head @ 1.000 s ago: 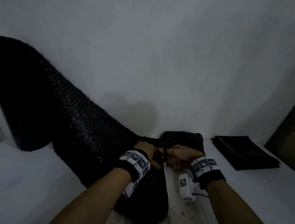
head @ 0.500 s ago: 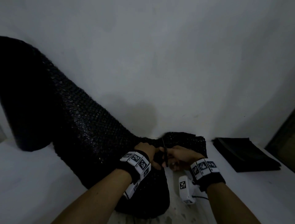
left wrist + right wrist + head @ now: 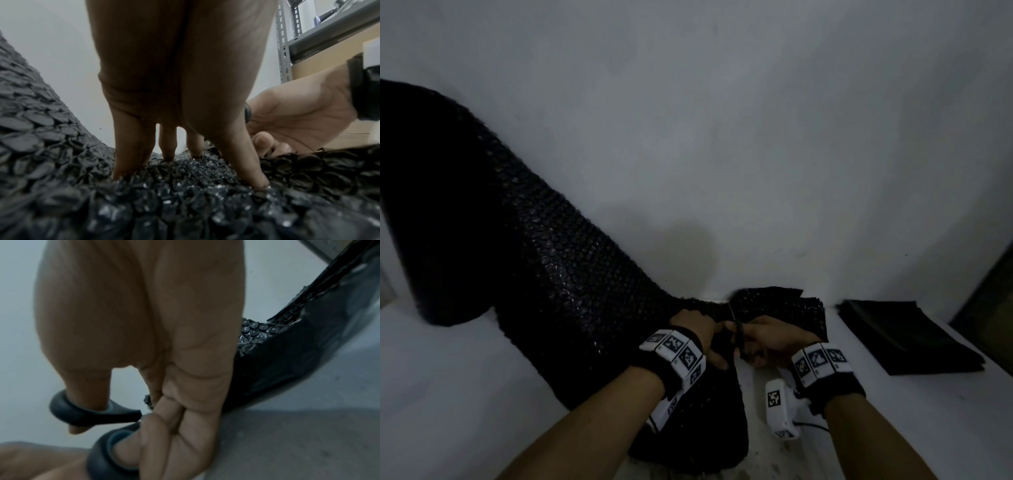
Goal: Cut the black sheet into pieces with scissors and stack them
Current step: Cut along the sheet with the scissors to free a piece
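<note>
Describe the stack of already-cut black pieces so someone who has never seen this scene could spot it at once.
Start at the big roll of black bubble sheet leaning on the wall at left and follow it right, past both hands. The stack of cut pieces lies flat on the white table near the right edge. Unlike the bumpy, glinting sheet, it looks smooth, flat and straight-edged, and no hand touches it.

Left hand presses down with straight, spread fingers; at its 3 o'clock, right hand has thumb and fingers curled through black scissor handles.
</note>
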Demonstrator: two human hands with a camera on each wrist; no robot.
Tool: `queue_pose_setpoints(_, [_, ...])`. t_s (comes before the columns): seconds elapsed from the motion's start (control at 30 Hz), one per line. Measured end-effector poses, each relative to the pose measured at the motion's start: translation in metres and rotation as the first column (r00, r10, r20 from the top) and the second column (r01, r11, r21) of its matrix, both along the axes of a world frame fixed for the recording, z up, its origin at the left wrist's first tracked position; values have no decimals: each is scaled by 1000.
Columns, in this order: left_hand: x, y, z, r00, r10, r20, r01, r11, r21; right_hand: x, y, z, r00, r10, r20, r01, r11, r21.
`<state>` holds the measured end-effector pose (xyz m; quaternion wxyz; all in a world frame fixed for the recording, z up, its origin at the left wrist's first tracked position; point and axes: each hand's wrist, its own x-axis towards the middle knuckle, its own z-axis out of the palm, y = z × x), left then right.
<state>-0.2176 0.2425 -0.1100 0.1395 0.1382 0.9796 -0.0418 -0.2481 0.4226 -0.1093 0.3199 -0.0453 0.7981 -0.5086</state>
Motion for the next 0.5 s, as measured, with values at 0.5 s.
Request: queue_pose_setpoints(0.5, [5, -2, 5, 1000, -19, 6, 19, 1000, 13, -6, -2, 13, 999, -31, 25, 31, 999, -14])
